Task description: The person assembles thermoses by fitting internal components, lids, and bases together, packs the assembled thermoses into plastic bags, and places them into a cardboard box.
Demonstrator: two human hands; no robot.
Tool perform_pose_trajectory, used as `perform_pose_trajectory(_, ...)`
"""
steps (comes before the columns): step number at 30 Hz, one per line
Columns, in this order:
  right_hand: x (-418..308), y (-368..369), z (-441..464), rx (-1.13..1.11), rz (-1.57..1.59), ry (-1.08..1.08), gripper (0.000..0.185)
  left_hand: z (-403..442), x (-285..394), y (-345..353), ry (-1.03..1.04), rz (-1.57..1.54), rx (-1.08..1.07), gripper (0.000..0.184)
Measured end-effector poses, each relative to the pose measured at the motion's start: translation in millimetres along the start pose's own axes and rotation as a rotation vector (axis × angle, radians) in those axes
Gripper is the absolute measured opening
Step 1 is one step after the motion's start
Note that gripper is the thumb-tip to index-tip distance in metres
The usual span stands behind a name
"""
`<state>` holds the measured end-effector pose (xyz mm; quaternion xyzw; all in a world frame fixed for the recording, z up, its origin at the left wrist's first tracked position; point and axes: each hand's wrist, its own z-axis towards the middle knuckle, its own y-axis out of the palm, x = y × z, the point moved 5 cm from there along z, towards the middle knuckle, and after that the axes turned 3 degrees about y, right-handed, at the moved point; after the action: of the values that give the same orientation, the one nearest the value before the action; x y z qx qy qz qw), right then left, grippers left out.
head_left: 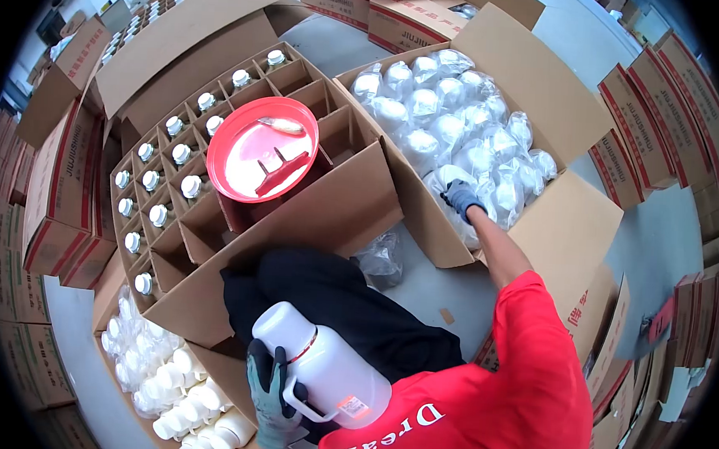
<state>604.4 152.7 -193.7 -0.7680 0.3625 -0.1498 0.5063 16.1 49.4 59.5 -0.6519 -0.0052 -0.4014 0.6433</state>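
A white thermos flask with a red band and a side handle lies tilted across my lap. My gloved left hand grips it beside the handle. My gloved right hand reaches into the right carton, its fingers closed on the clear wrapping of one of the white rounded pieces. Exactly how the fingertips grip is hard to see. Several such wrapped pieces fill that carton.
A red basin, holding a wooden-handled tool and a red pronged piece, rests on a divided carton of white-capped bottles. White plastic parts fill a lower-left box. Cartons stand around; a plastic bag lies between.
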Motion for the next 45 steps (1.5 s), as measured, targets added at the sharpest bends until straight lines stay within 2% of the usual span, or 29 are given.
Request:
perform_pose_trajectory(3, -30, -72, -24, 0.07, 0.191, -0.283, 0.033, -1, -13, -26, 0.046, -0.265, -0.154, 0.057)
perform_pose_trajectory(4, -38, -92, -35, -0.08, 0.524, -0.31, 0.029, -4, -36, -32, 0.033, -0.377, -0.162, 0.059)
perform_pose_trajectory(5, -49, -117, -52, -0.234, 0.855, -0.335, 0.025, -7, -48, -45, 0.004, -0.34, -0.103, 0.055)
perform_pose_trajectory(7, -110, -183, -127, -0.367, 1.077, -0.375, 0.018, 8, -60, -60, -0.207, -0.411, 0.077, 0.05)
perform_pose_trajectory(8, -139, -207, -152, -0.351, 1.168, -0.603, 0.02, 27, -51, -68, -0.184, -0.433, 0.112, 0.05)
perform_pose_trajectory(10, -203, -233, -192, -0.64, 1.451, -0.788, 0.022, 69, -31, -77, -0.06, -0.496, 0.146, 0.056)
perform_pose_trajectory(11, -242, -236, -209, -0.961, 1.626, -0.716, 0.023, 87, -27, -76, 0.045, -0.529, 0.142, 0.062)
perform_pose_trajectory(13, -316, -249, -249, -1.417, 1.662, -0.991, 0.029, 119, -17, -59, 0.251, -0.476, 0.093, 0.086)
perform_pose_trajectory(15, -378, -250, -268, -1.59, 1.686, -0.995, 0.034, 137, 3, -52, 0.35, -0.147, 0.119, 0.11)
perform_pose_trajectory(17, -427, -250, -271, -1.453, 1.745, -0.862, 0.036, 144, 8, -42, 0.396, -0.215, 0.203, 0.118)
perform_pose_trajectory(19, -471, -243, -279, -1.273, 1.826, -0.914, 0.038, 148, 11, -34, 0.402, -0.291, 0.314, 0.12)
perform_pose_trajectory(20, -489, -237, -279, -1.177, 1.868, -0.932, 0.039, 150, 14, -37, 0.449, -0.315, 0.45, 0.109)
perform_pose_trajectory(23, -515, -198, -288, -1.142, 1.669, -0.805, 0.047, 163, -30, -37, 0.092, -0.632, 0.651, 0.084)
perform_pose_trajectory(24, -508, -185, -303, -1.009, 1.566, -0.818, 0.055, 173, -62, -29, 0.026, -0.706, 0.791, 0.047)
perform_pose_trajectory(25, -501, -169, -305, -1.194, 1.461, -0.89, 0.045, 173, -61, -47, -0.107, -0.823, 0.726, 0.024)
perform_pose_trajectory(26, -497, -146, -291, -1.053, 1.29, -1.365, 0.048, 174, -75, -47, -0.172, -0.861, 0.733, 0.022)
perform_pose_trajectory(28, -472, -118, -300, -0.419, 0.748, -1.506, 0.078, 175, -102, -37, -0.238, -1.074, 0.74, 0.022)
perform_pose_trajectory(30, -446, -104, -327, -0.057, 0.467, -1.69, 0.09, 166, -117, -21, -0.25, -1.42, 0.715, 0.024)
perform_pose_trajectory(31, -439, -103, -337, 0.015, 0.364, -1.562, 0.09, 155, -110, -33, -0.023, -0.817, 0.679, 0.033)
perform_pose_trajectory(32, -440, -88, -322, -0.032, 0.406, -1.548, 0.092, 138, -100, -41, 0.145, -0.215, 0.786, 0.047)
perform_pose_trajectory(33, -438, -76, -305, -0.075, 0.448, -1.535, 0.094, 127, -115, -39, 0.176, -0.098, 0.76, 0.073)
perform_pose_trajectory(35, -425, -58, -285, -0.107, 0.397, -1.606, 0.089, 102, -133, -44, -0.071, -0.203, 0.584, 0.061)
perform_pose_trajectory(36, -421, -53, -285, -0.027, 0.264, -1.547, 0.086, 94, -161, -29, -0.122, -1.131, 0.583, 0.053)
perform_pose_trajectory(38, -408, -47, -288, 0.043, 0.161, -1.39, 0.087, 63, -175, -9, -0.095, -1.523, 0.631, 0.042)
perform_pose_trajectory(39, -400, -46, -291, 0.13, 0.14, -1.433, 0.082, 48, -183, 1, -0.082, -1.714, 0.662, 0.04)
perform_pose_trajectory(40, -390, -41, -286, 0.207, 0.139, -1.418, 0.078, 18, -233, 37, -0.195, -1.359, 0.76, 0.039)
perform_pose_trajectory(42, -361, -38, -281, 0.334, 0.143, -1.381, 0.066, -27, -235, 65, -0.193, -0.909, 0.716, 0.04)
perform_pose_trajectory(44, -333, -35, -277, 0.388, 0.258, -1.38, 0.062, -46, -184, 56, 0.027, -0.725, 0.509, 0.044)
perform_pose_trajectory(45, -318, -32, -281, 0.446, 0.247, -1.377, 0.06, -44, -172, 60, -0.058, -1.11, 0.24, 0.046)
